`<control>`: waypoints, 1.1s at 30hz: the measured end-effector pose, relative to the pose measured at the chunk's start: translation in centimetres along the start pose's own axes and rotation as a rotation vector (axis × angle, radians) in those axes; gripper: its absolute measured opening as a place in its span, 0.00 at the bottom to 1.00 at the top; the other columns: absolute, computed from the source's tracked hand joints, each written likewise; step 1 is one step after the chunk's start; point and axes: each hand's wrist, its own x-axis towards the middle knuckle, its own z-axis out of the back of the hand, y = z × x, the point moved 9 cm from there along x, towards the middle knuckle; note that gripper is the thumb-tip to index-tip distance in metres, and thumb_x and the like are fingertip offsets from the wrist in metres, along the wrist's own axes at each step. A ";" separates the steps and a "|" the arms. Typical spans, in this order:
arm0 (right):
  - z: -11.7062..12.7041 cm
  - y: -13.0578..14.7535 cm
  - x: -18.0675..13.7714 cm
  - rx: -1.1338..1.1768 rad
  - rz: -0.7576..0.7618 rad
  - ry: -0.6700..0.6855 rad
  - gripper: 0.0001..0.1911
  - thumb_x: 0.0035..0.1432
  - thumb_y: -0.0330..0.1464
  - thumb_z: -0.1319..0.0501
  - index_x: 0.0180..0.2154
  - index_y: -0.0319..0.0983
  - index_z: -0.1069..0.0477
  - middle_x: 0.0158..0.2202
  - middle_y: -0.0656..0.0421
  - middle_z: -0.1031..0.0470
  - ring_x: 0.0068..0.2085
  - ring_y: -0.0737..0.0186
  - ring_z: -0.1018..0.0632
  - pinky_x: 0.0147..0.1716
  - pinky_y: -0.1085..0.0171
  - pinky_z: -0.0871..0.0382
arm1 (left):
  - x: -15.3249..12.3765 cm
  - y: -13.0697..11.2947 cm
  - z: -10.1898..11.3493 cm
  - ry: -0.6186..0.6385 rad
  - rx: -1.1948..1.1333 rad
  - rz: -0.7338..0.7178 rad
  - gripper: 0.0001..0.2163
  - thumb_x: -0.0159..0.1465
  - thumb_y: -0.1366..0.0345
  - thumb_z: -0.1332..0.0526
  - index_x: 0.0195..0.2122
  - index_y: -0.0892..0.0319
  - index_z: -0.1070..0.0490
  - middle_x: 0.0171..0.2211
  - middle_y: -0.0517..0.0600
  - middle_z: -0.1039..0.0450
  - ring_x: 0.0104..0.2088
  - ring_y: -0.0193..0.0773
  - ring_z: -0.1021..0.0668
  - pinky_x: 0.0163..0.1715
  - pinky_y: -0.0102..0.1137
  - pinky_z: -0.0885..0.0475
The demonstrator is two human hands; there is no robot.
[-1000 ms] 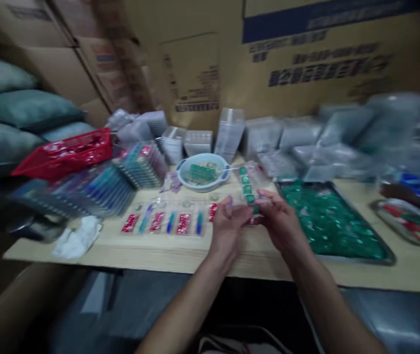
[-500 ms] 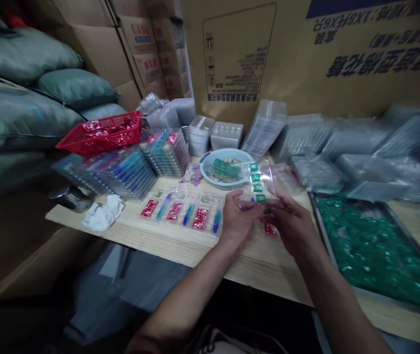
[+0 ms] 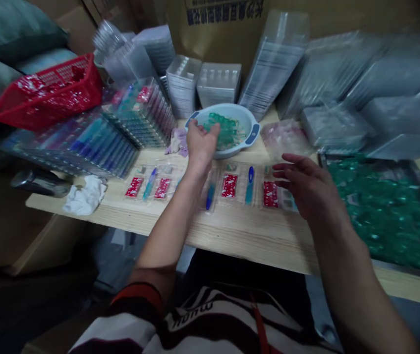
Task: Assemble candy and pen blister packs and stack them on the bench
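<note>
My left hand point(image 3: 201, 145) reaches over the rim of a pale blue plastic bowl point(image 3: 248, 118), its fingertips at a heap of green packets point(image 3: 228, 132). Whether those fingers grip a packet, I cannot tell. My right hand point(image 3: 305, 184) hangs open with fingers spread, holding nothing, just above the right end of a row of clear blister trays point(image 3: 232, 187). These trays hold red packets and blue plastic sticks. Past my right fingertips lies a metal tray of green packets point(image 3: 390, 211).
The wooden table point(image 3: 254, 241) carries a white cloth point(image 3: 84, 195), a red plastic basket point(image 3: 43, 93) and a stack of filled blister trays point(image 3: 139, 115). Stacks of clear plastic trays point(image 3: 217, 83) stand along the back, and a clear bag point(image 3: 285, 137) lies near the bowl.
My hands have come apart and no longer hold the clear strip of green packets. The left has moved to the bowl, the right has opened and moved right, and the view has tilted down.
</note>
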 end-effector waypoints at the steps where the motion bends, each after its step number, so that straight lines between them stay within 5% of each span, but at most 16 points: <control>1: 0.3 -0.3 -0.1 -0.014 -0.002 -0.009 0.18 0.45 0.35 0.31 0.41 0.44 0.25 0.37 0.58 0.22 0.35 0.60 0.22 0.33 0.60 0.28 | -0.5 -0.2 1.4 0.007 0.013 -0.025 0.20 0.61 0.67 0.31 0.52 0.62 0.32 0.47 0.56 0.25 0.49 0.43 0.22 0.53 0.42 0.29; 5: -0.3 -1.2 -1.2 -0.152 0.068 0.026 0.12 0.50 0.35 0.35 0.39 0.43 0.23 0.35 0.57 0.22 0.33 0.60 0.24 0.34 0.59 0.30 | -2.5 -1.0 8.1 0.021 0.083 -0.042 0.11 0.64 0.65 0.38 0.47 0.62 0.29 0.42 0.54 0.23 0.42 0.39 0.21 0.46 0.36 0.26; 9: -5.6 -2.0 -3.2 -0.516 0.209 0.277 0.12 0.57 0.34 0.42 0.41 0.43 0.23 0.36 0.56 0.20 0.35 0.57 0.22 0.37 0.57 0.31 | -5.0 -0.6 13.8 0.002 0.411 -0.005 0.11 0.64 0.65 0.43 0.44 0.62 0.26 0.34 0.53 0.23 0.34 0.40 0.22 0.43 0.38 0.26; 13: -11.6 -2.4 -3.7 -0.946 0.342 0.382 0.14 0.62 0.31 0.46 0.44 0.38 0.23 0.40 0.50 0.20 0.41 0.52 0.22 0.45 0.55 0.30 | -9.1 0.7 13.6 0.180 0.812 -0.144 0.12 0.65 0.64 0.42 0.46 0.61 0.24 0.47 0.60 0.23 0.52 0.52 0.24 0.59 0.49 0.34; 18: -16.3 -2.9 -1.8 -1.341 0.333 0.276 0.17 0.65 0.36 0.45 0.42 0.32 0.23 0.46 0.41 0.23 0.48 0.46 0.23 0.49 0.55 0.31 | -13.5 3.9 11.5 0.364 0.845 -0.198 0.17 0.69 0.63 0.46 0.55 0.62 0.27 0.60 0.63 0.30 0.65 0.57 0.34 0.67 0.52 0.44; 23: -17.7 -3.4 -0.8 -0.994 0.236 0.243 0.10 0.61 0.31 0.44 0.37 0.37 0.24 0.36 0.50 0.20 0.40 0.54 0.21 0.40 0.61 0.30 | -14.0 3.6 12.3 0.283 0.670 -0.195 0.17 0.68 0.64 0.44 0.56 0.61 0.29 0.60 0.62 0.29 0.65 0.54 0.33 0.68 0.51 0.47; 28: -14.7 -2.7 -0.4 -0.306 0.033 0.196 0.11 0.52 0.40 0.38 0.32 0.39 0.31 0.24 0.57 0.22 0.22 0.66 0.32 0.22 0.68 0.42 | -12.2 1.3 14.1 0.059 0.244 -0.034 0.19 0.66 0.61 0.40 0.57 0.62 0.31 0.53 0.62 0.24 0.55 0.48 0.24 0.59 0.44 0.33; 33: -10.9 1.0 -1.6 -0.068 0.056 0.193 0.14 0.45 0.42 0.35 0.31 0.40 0.33 0.22 0.60 0.24 0.21 0.69 0.35 0.20 0.69 0.47 | -11.3 0.8 9.1 0.205 -0.278 0.373 0.19 0.61 0.55 0.33 0.47 0.61 0.27 0.35 0.54 0.19 0.34 0.39 0.19 0.38 0.32 0.25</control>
